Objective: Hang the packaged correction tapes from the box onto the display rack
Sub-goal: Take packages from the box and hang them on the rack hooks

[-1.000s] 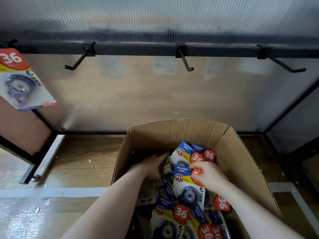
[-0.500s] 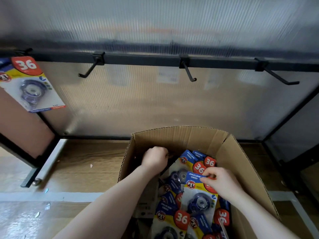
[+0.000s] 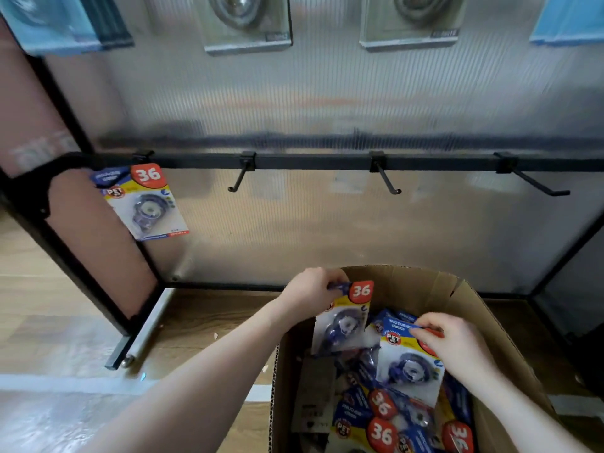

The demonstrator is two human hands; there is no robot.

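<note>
- The left hand (image 3: 312, 291) pinches the top corner of one packaged correction tape (image 3: 343, 322), fingers curled round the card. This pack is lifted up at the far rim of the box, with its red "36" circle on top.
- The right hand (image 3: 457, 348) pinches the top edge of a second pack (image 3: 407, 364), a flat card with a clear plastic bubble over a round blue tape.
- Both packs are over the open cardboard box (image 3: 490, 325), which is brown with ridged cut edges. A pile of more packs (image 3: 382, 416) lies inside it, shiny, in blue, yellow and red.
- The box sits on a wooden floor (image 3: 202, 325) with a pale strip across it.
- Behind the box stands the display rack (image 3: 310, 161), with a thin black metal bar and a ribbed see-through plastic back wall.
- One hung pack (image 3: 147, 201) is at the left end of the bar.
- Three bare black hooks stick out: the left hook (image 3: 240, 178), the middle hook (image 3: 387, 181) and the right hook (image 3: 536, 184).
- Higher up, blurry grey packs (image 3: 248, 24) hang in a row.
</note>
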